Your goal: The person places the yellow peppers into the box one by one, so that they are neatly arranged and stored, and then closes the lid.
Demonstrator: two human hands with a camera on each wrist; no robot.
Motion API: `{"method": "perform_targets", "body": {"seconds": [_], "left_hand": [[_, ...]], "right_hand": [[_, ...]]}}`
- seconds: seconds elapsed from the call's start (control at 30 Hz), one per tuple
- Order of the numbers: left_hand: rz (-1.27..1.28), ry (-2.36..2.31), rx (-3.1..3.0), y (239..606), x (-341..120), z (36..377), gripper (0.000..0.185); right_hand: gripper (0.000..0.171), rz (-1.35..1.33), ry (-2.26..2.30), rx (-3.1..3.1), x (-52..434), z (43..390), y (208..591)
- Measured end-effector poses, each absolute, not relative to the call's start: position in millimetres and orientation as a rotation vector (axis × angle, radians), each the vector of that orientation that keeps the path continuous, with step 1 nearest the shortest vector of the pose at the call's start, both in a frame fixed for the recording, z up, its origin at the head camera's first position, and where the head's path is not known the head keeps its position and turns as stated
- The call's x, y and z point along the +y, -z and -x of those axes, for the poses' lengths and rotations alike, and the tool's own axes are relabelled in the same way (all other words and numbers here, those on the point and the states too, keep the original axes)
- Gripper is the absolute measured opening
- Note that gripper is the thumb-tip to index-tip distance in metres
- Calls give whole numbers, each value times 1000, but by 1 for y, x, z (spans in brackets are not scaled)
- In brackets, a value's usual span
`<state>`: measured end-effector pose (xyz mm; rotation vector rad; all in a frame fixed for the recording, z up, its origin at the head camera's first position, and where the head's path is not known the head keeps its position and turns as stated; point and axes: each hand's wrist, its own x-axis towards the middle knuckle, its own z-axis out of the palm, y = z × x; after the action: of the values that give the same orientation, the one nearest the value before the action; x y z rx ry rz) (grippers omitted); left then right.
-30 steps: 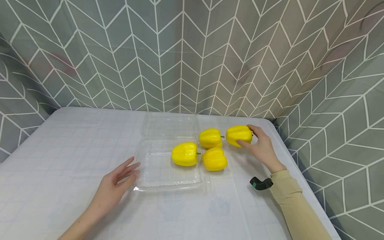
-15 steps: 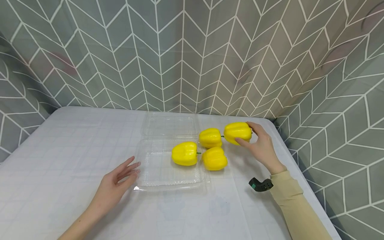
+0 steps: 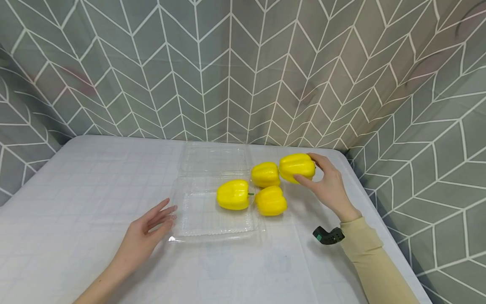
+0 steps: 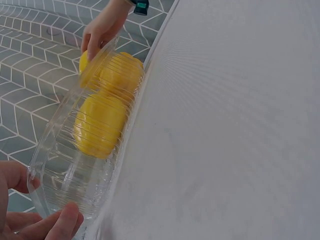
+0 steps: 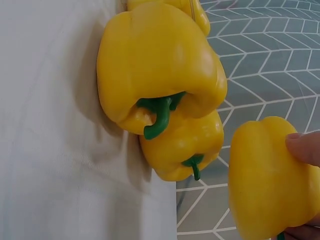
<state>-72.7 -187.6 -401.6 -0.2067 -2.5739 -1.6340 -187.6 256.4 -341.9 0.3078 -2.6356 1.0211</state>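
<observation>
My right hand (image 3: pixel 331 185) holds a yellow bell pepper (image 3: pixel 297 167) between thumb and fingers, raised a little above the table. In the right wrist view that held pepper (image 5: pixel 267 180) has its green stem pointing down. A clear plastic clamshell container (image 3: pixel 205 215) lies with its lid (image 3: pixel 216 158) folded back. One yellow pepper (image 3: pixel 233 194) sits in its right half, stem to the right. Two more peppers, a rear one (image 3: pixel 265 175) and a front one (image 3: pixel 271 201), lie at the container's right side. My left hand (image 3: pixel 142 236) touches the container's left edge with extended fingers.
A white cloth (image 3: pixel 95 185) covers the table. Behind and to the right hangs a grey curtain (image 3: pixel 228 76) with white zigzag lines. A black wrist device (image 3: pixel 328 235) sits at the right sleeve (image 3: pixel 370 253).
My right hand has lifted its pepper slightly and moved it left, towards the rear loose pepper. The left hand, container and other peppers stay where they were.
</observation>
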Motion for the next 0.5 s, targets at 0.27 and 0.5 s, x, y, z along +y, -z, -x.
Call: {"method": "perform_targets", "body": {"seconds": [0.27,0.5], "left_hand": [[201,1634,-2579,400,-187,72,55],[196,1633,-2578,400,-187,72,56]], "right_hand": [[72,-328,-1032,-2619,251,184,339],[71,-360,-1038,-2583,243,178,337]]}}
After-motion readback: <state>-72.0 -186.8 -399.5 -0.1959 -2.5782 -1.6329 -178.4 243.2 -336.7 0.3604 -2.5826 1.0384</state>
